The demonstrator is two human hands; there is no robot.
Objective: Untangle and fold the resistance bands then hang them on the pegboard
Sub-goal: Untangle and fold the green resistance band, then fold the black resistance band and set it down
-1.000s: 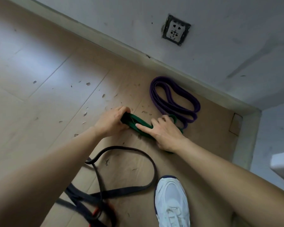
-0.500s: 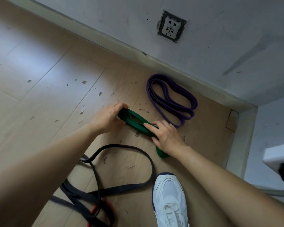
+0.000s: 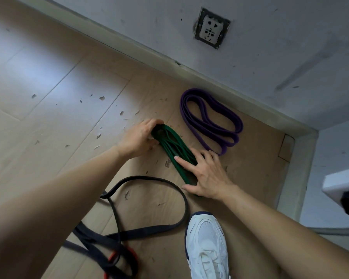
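Green band: the green band (image 3: 170, 144) lies on the floor (image 3: 48, 87) folded into a long, narrow bundle of several layers, running slantwise between the person's two hands.
Left hand: the left hand (image 3: 138, 137) is at the far end of the bundle, its fingers curled over the top of the loop there and grasping it.
Right hand: the right hand (image 3: 207, 174) lies flat on the near end, fingers straight and spread, pressing the layers down against the floor; it grasps nothing.
Purple band: the purple band (image 3: 210, 121) lies folded into a flat loop just beyond the green one, close to the skirting board (image 3: 149, 51), with neither hand on it.
Black band: the black band (image 3: 149, 228) sprawls loose on the floor nearer the person, one wide loop open and the rest crossing over itself.
Red band: a red band (image 3: 111, 259) shows only in part at the bottom edge, caught under the black strands.
Shoe: a white shoe (image 3: 207, 244) stands just right of the black loop, below the right hand.
Wall: a wall socket (image 3: 212, 29) sits above the skirting board.
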